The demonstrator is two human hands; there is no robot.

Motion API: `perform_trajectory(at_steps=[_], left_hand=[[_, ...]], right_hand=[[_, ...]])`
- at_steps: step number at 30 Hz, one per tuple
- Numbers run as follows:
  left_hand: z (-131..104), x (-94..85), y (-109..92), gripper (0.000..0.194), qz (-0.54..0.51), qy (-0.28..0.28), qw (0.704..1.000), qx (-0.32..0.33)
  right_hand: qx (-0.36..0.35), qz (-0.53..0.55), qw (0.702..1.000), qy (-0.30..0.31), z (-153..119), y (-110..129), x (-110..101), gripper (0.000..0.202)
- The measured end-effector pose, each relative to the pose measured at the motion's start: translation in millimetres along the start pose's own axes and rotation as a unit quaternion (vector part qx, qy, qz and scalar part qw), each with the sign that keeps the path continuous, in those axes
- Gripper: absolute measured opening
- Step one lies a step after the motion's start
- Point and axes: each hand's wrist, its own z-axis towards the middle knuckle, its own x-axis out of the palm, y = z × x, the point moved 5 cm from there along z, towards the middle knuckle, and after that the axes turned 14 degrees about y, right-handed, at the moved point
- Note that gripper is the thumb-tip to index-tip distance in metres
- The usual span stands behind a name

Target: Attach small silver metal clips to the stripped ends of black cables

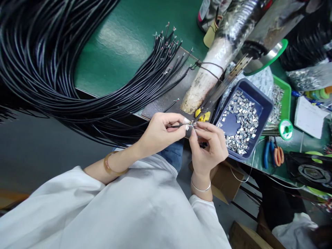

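Note:
My left hand pinches a thin black cable close to its stripped end. At that end is a small silvery metal connector, closed in the fingertips of my right hand. Both hands meet just in front of the table edge, fingertips nearly touching. The fingers partly hide how the wires and the connector sit together. Left of my hands, a large bundle of black cables curves over the green table, its stripped ends fanned out. One separate cable end lies near my left hand.
A dark blue bin of small metal connectors stands right of my hands, with a green bin behind it. A white wrapped tube hangs over the table. Orange-handled pliers, a solder spool and paper lie farther right.

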Motion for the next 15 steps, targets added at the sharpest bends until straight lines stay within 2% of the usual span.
perform_trajectory(at_steps=[15], left_hand=[[0.3, 0.1, 3.0, 0.014, 0.014, 0.006, 1.000, 0.012]], right_hand=[[0.014, 0.004, 1.000, 0.028, 1.6, -0.2, 0.4, 0.015]])
